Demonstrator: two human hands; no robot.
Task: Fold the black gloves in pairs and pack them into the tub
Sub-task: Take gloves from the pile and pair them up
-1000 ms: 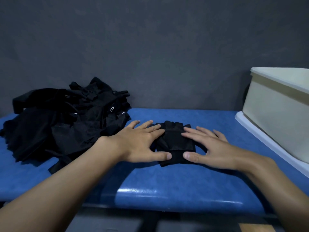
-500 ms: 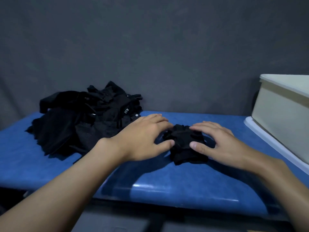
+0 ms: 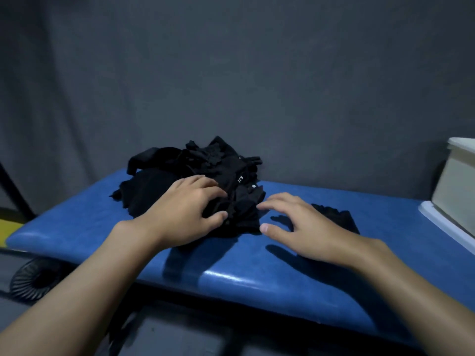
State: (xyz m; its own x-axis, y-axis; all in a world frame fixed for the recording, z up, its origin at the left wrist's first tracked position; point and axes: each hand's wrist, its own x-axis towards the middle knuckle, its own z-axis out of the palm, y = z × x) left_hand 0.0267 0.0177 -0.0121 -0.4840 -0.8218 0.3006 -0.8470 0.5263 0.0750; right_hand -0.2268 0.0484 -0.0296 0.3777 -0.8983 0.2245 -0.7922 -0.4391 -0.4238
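Observation:
A loose pile of black gloves (image 3: 205, 170) lies at the back of the blue padded bench (image 3: 257, 273). My left hand (image 3: 185, 217) rests on the pile's near edge, its fingers lightly bent over the fabric and its thumb beside it. Just right of the pile, my right hand (image 3: 295, 227) hovers over the bench with fingers spread and holds nothing. Behind my right hand a folded pair of black gloves (image 3: 339, 217) lies flat on the bench, partly hidden by it. The cream tub (image 3: 457, 191) stands at the far right edge, cut off by the frame.
The tub sits on a white flat lid (image 3: 437, 219) at the bench's right end. A dark grey wall backs the bench. On the floor at lower left is a round black ribbed object (image 3: 33, 278), with a black metal bar (image 3: 12, 191) above it.
Both hands have let go of the folded pair and moved left to the pile. The folded pair stays on the bench to the right. The view has swung left.

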